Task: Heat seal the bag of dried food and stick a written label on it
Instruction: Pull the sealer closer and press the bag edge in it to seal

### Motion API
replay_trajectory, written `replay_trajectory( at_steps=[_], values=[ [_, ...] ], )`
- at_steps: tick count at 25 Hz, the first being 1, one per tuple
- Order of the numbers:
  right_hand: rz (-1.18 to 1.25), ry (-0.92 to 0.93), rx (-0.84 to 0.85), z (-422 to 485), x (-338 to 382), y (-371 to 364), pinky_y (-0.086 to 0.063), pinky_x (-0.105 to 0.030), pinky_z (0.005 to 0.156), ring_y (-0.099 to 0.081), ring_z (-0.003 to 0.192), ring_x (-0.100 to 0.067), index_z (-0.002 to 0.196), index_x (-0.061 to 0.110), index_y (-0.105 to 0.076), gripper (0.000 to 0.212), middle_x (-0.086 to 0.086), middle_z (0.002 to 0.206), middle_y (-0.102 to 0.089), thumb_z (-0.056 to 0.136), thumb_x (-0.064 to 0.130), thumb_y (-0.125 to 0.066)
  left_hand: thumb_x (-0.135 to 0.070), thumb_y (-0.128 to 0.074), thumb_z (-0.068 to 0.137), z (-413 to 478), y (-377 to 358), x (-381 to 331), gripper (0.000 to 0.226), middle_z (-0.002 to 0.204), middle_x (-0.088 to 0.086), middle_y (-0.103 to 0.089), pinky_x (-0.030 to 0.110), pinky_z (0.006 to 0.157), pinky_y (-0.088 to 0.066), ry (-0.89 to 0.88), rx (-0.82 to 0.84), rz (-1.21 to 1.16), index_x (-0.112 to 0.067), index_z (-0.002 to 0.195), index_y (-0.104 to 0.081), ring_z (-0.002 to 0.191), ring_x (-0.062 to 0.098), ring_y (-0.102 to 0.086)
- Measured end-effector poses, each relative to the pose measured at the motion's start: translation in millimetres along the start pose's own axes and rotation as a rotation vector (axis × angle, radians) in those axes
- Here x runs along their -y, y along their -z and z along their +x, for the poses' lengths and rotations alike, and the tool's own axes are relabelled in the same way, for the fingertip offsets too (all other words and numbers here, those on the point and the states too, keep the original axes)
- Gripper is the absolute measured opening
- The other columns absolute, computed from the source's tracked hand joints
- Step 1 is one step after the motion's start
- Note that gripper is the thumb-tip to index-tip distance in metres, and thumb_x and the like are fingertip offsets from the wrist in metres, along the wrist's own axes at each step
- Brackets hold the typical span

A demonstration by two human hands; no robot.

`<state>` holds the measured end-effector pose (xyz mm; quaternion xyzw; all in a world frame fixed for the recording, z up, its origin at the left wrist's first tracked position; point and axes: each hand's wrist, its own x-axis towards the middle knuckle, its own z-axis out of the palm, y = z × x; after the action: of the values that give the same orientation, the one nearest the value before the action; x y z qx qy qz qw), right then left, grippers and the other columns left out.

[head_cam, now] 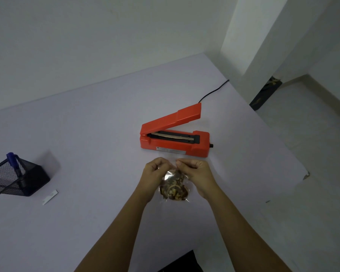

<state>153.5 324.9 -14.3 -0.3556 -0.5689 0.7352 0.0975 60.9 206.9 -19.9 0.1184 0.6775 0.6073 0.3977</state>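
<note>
Pale lilac covers the whole table, seen from above by the person working at it. Two bare forearms reach in from the bottom edge. Between them lies a clear plastic bag of brown dried food, resting on the table close to the person. The left hand pinches the top left corner of the bag, fingers curled closed on the plastic. The right hand pinches the top right corner the same way, so the mouth of the bag is held between both hands.

Just beyond the hands sits a red heat sealer, its lid arm raised at an angle and the sealing strip exposed. A black cord runs from behind it toward the far edge of the table.

Off to the left, well apart from the bag, lies a small white label, and just behind it stands a black mesh pen holder holding a blue marker.
</note>
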Motion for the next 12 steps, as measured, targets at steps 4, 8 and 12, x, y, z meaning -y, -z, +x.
replay_trajectory(
  at_steps=[4, 8, 12],
  values=[
    [0.027, -0.002, -0.033, 1.0, 1.4, 3.6, -0.054, -0.019, 0.065, -0.069, 0.073, -0.009, 0.087, 0.016, -0.072, 0.011, 0.003, 0.077, -0.074, 0.081, 0.009, -0.067, -0.012, -0.060, 0.088, -2.5, 0.6, -2.8, 0.013, 0.082, 0.011, -0.072, 0.026, 0.060, -0.054, -0.025, -0.001, -0.022, -0.005, 0.087, -0.071, 0.074, 0.020, -0.069],
    [0.043, -0.046, -0.119, 0.8, -3.4, -4.1, -0.054, -0.027, 0.069, -0.068, 0.080, -0.015, 0.092, 0.015, -0.069, 0.010, -0.002, 0.086, -0.072, 0.083, 0.014, -0.067, -0.015, -0.063, 0.087, 1.5, 0.0, -1.8, 0.013, 0.079, 0.010, -0.073, 0.030, 0.064, -0.057, 0.028, -0.082, -0.049, -0.008, 0.086, -0.073, 0.073, 0.022, -0.070],
    [0.069, -0.103, -0.215, 5.1, -4.5, -9.7, -0.056, -0.034, 0.077, -0.067, 0.088, -0.023, 0.096, 0.008, -0.069, 0.017, -0.011, 0.094, -0.071, 0.083, 0.019, -0.067, -0.018, -0.062, 0.087, 6.4, -1.9, -4.7, 0.015, 0.077, 0.008, -0.071, 0.027, 0.062, -0.057, 0.044, -0.157, -0.029, -0.006, 0.085, -0.071, 0.071, 0.019, -0.069]
  ],
)
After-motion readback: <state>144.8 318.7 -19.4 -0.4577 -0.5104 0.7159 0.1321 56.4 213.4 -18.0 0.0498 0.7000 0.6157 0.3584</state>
